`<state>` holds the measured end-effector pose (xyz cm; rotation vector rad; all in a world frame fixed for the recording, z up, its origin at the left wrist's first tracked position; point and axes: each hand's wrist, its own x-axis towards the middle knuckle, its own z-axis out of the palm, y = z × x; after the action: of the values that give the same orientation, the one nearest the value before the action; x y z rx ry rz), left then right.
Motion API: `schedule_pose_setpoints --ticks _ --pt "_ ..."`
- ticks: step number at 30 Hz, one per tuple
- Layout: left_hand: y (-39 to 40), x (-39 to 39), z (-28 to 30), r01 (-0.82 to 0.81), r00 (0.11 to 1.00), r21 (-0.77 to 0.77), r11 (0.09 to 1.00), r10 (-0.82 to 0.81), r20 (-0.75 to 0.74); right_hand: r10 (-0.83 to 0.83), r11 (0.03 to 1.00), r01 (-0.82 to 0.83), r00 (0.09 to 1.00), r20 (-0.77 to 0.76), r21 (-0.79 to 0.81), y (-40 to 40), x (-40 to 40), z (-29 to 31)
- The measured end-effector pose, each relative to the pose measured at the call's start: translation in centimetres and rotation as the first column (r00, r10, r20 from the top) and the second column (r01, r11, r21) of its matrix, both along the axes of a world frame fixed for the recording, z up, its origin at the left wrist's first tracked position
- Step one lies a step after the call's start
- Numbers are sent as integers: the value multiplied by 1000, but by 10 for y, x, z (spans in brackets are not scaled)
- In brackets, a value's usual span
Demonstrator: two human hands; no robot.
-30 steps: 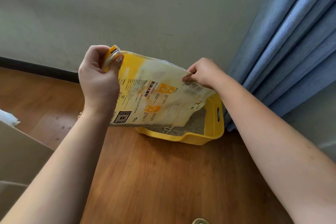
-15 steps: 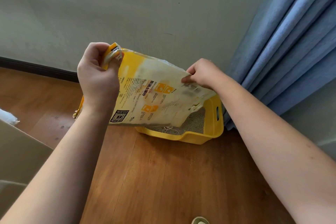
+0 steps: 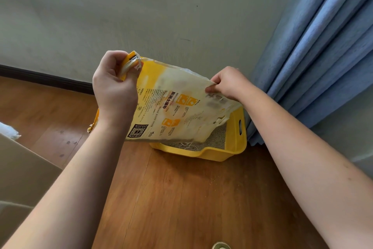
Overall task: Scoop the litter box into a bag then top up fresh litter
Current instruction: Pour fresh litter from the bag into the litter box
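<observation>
Barely shifted, left hand (image 3: 116, 89) and right hand (image 3: 229, 84) grip tilted litter bag (image 3: 177, 105) over litter box (image 3: 235, 139).

Both arms raised, left hand (image 3: 115, 89) and right hand (image 3: 229, 83) gripping.

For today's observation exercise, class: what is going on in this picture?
A person holds a yellow-and-white litter bag tipped over a yellow litter box on the wooden floor. The left hand grips the bag's raised corner; the right hand pinches its upper edge. Grey litter already lies in the box, beside a blue curtain.
</observation>
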<state>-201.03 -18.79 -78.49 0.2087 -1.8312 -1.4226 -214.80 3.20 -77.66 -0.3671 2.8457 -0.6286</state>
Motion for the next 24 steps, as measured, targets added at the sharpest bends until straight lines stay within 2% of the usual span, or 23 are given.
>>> schedule_pose_setpoints --ticks 8,18,24 --pt "2 -1 1 -1 1000 20 1000 1 -9 -19 1000 18 999 -26 -19 3 -1 4" --pt "-2 -4 2 -29 999 68 997 31 -22 -77 995 67 984 -162 -68 -8 -10 9" --pt "-1 0 1 -19 1000 74 997 20 -10 -62 996 51 982 -176 -69 -12 -14 12"
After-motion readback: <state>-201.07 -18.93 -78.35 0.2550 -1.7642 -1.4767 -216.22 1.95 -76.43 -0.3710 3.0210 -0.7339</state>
